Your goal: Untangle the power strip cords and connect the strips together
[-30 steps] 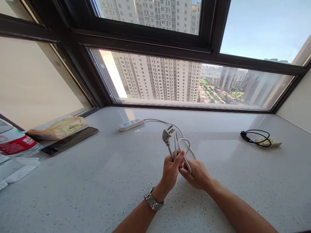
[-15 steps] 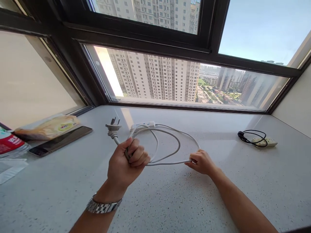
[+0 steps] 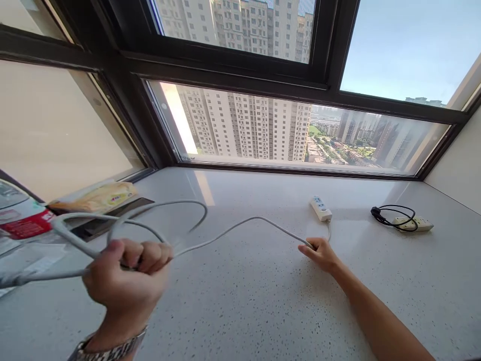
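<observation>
My left hand (image 3: 128,273), a little blurred, is closed around loops of a white power cord (image 3: 240,220) at the left. The plug end of the cord (image 3: 13,279) sticks out past that hand to the left edge, smeared by motion. Between my hands the cord runs in a loose, slack curve. My right hand (image 3: 320,254) pinches the cord low over the counter. Just beyond it lies a white power strip (image 3: 321,208), its short length of cord leading down to my right hand.
A second power strip (image 3: 420,224) with a black cord (image 3: 381,216) lies at the right. On the left are a red-labelled bottle (image 3: 28,220), a tissue pack (image 3: 105,198) and a dark phone (image 3: 93,226). Framed windows (image 3: 244,125) border the speckled counter (image 3: 244,311).
My left hand has swung left and nearer with the plug and cord loops, stretching the cord between my hands. The white power strip has slid right and turned. My right hand moved slightly right.
</observation>
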Available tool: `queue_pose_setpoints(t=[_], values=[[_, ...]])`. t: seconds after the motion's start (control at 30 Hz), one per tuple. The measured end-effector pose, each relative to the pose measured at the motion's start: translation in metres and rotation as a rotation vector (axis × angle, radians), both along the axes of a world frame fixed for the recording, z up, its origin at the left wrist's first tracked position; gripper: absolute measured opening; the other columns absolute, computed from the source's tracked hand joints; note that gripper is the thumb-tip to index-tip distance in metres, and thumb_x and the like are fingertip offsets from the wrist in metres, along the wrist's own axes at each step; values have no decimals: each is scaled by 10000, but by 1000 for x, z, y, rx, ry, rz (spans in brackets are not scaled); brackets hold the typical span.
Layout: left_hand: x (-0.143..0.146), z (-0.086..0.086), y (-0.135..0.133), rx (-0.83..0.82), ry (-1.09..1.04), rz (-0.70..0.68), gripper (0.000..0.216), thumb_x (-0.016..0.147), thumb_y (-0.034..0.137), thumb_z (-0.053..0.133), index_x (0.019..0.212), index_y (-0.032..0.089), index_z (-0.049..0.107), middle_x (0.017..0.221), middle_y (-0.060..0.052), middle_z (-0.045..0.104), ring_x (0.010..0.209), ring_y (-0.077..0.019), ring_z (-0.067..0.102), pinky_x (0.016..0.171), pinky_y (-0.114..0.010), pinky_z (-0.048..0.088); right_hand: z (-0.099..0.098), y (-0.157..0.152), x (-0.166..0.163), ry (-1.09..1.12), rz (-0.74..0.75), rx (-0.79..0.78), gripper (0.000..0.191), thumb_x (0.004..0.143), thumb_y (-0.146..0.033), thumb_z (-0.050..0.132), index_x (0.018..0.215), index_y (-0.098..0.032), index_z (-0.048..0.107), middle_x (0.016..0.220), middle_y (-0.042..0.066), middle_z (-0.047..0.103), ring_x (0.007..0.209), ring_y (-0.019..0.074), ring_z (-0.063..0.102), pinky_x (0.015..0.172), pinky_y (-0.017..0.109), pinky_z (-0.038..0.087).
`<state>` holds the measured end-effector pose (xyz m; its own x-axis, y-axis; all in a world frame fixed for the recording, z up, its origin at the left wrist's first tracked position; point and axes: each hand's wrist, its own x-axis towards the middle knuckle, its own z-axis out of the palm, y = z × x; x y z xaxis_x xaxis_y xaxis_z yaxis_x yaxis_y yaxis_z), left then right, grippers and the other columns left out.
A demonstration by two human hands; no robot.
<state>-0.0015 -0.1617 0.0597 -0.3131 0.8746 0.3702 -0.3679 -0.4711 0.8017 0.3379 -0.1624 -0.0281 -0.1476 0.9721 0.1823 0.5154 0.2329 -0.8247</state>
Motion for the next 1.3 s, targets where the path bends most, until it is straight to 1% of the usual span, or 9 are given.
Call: queue_pose_setpoints(t=[0.03,0.2,0.37,0.47,0.6,0.87,1.1,1.23,1.3], values=[[16,-5,-1,5,-23,45,578,649,433,645,477,151,171,378,58,75,337,-53,115,388,-253,118,0,-2,-8,114,56,-8,528,785,-665,422,556,-195,344,531,-51,246,486,76,223,452,217,189],[100,-36,0,-205,-43,-194,607,658,464,693,458,174,199,380,88,153,338,-31,166,368,-196,181,0,-9,-26,450,69,60,534,836,-681,298,606,-205,373,525,-52,258,457,81,216,442,231,208],[160,-55,-7,-320,-57,-319,627,656,537,705,477,185,219,420,86,182,371,-27,150,361,-188,162,0,-17,-32,200,71,259,505,899,-601,253,622,-200,385,549,-37,310,490,92,281,497,243,263],[177,-56,-11,-369,-75,-399,596,581,649,710,515,176,353,420,96,196,372,-23,151,358,-179,151,1,-23,-40,6,110,385,482,927,-537,222,600,-201,334,532,-38,317,480,88,272,499,243,250],[171,-53,-4,-441,-126,-492,585,544,703,694,666,156,529,408,107,225,360,-29,193,353,-167,181,4,-27,-47,-260,256,490,458,949,-468,205,613,-195,357,535,-27,377,467,86,264,489,246,207],[148,-40,9,-548,-159,-709,486,615,565,739,647,149,490,449,115,208,347,-17,181,333,-161,192,11,-28,-53,-513,401,615,461,959,-449,239,621,-190,415,516,-22,462,441,89,295,461,256,138],[130,-35,14,-591,-207,-884,396,770,396,675,612,161,398,466,83,343,363,-35,298,368,-167,310,12,-27,-47,-561,440,594,422,927,-449,395,611,-186,489,541,-18,558,457,77,403,491,248,196],[111,-27,17,-542,-251,-986,304,809,337,651,666,152,459,420,113,252,324,-22,200,372,-152,327,12,-18,-30,-636,321,507,403,853,-500,539,605,-183,553,608,-7,625,610,108,544,786,295,355],[99,-24,19,-531,-264,-1028,312,784,325,683,650,149,463,403,128,189,318,-15,120,350,-141,299,14,-14,-20,-673,208,427,378,823,-506,584,619,-188,589,662,2,654,774,155,593,993,417,257]])
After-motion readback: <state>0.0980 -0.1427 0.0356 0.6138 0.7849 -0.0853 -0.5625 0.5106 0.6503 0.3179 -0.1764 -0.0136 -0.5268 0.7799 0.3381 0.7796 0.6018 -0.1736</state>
